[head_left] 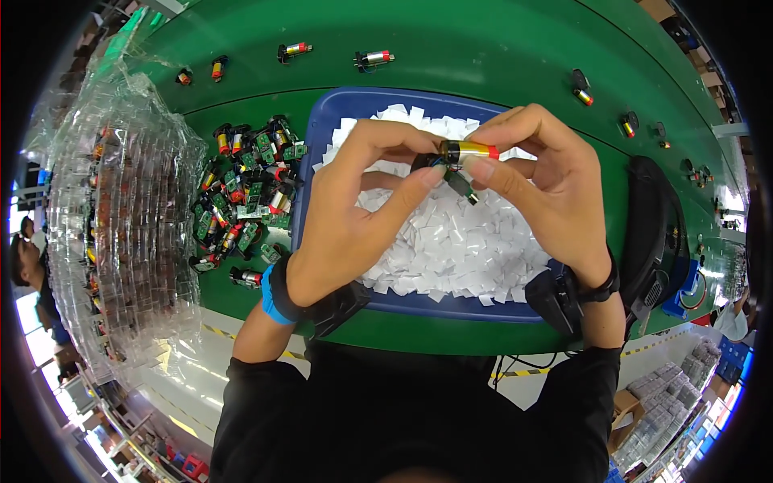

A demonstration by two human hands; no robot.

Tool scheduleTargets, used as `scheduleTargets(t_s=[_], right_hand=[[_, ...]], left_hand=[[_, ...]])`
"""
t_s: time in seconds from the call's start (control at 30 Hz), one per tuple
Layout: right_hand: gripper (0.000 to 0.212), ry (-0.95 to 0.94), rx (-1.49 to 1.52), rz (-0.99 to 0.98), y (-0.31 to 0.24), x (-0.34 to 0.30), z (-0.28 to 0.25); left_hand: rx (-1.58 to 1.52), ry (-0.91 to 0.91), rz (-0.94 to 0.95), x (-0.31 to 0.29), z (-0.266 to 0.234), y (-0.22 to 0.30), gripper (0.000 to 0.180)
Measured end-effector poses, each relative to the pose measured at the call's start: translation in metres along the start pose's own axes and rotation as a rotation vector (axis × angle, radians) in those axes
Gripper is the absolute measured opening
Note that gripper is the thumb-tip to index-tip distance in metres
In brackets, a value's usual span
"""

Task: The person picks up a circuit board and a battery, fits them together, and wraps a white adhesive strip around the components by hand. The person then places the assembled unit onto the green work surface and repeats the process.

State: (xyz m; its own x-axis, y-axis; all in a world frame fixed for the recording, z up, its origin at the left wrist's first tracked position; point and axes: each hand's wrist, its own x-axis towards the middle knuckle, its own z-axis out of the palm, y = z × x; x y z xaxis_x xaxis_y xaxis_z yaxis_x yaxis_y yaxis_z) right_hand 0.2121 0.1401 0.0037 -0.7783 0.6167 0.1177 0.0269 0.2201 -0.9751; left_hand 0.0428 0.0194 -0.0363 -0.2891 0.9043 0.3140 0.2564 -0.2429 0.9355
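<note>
Over the tray, both hands hold a small cylindrical battery with a gold and red wrap and black end. A small green circuit board hangs from it by thin wires. My left hand is closed, its thumb and fingers pinching the black end and wires. My right hand pinches the battery's side near its red end. Below them, a blue tray is filled with small white paper pieces. Left of the tray lies a pile of batteries with circuit boards.
Stacked clear plastic trays rise at the left. Several battery units sit spaced along the green conveyor belt at the far side. At the right lies a black bag-like object, with a blue device beyond it.
</note>
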Motion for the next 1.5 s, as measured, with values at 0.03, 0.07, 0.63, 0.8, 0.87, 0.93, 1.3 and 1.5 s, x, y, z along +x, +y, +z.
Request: scheduleTargets(t_s=[0.03,0.07,0.63,0.8,0.87,0.93,1.3,1.5], right_hand=[[0.019,0.011,0.042,0.021,0.001,0.000,0.001],[0.019,0.021,0.085,0.042,0.001,0.000,0.002],[0.020,0.039,0.116,0.110,0.001,0.003,0.006],[0.021,-0.068,0.055,0.111,0.000,0.001,-0.004],[0.020,-0.110,0.044,0.116,-0.001,0.003,-0.007],[0.020,-0.127,0.040,0.121,-0.002,0.003,-0.010],[0.014,-0.413,0.201,0.169,-0.001,0.007,-0.025],[0.026,-0.419,0.390,0.260,0.001,0.009,-0.019]], left_hand=[[0.001,0.055,0.056,0.000,0.002,-0.001,0.026],[0.002,0.111,0.112,0.000,0.002,-0.001,0.024],[0.270,-0.032,0.157,0.002,-0.008,0.002,0.016],[-0.067,-0.187,0.002,0.004,-0.013,0.004,0.013],[-0.132,-0.293,-0.060,0.006,-0.017,0.005,0.012],[-0.179,-0.307,-0.106,0.005,-0.018,0.007,0.011],[-0.477,-0.427,-0.284,0.002,-0.019,0.009,0.013],[-0.446,-0.327,-0.245,-0.001,-0.017,0.008,0.013]])
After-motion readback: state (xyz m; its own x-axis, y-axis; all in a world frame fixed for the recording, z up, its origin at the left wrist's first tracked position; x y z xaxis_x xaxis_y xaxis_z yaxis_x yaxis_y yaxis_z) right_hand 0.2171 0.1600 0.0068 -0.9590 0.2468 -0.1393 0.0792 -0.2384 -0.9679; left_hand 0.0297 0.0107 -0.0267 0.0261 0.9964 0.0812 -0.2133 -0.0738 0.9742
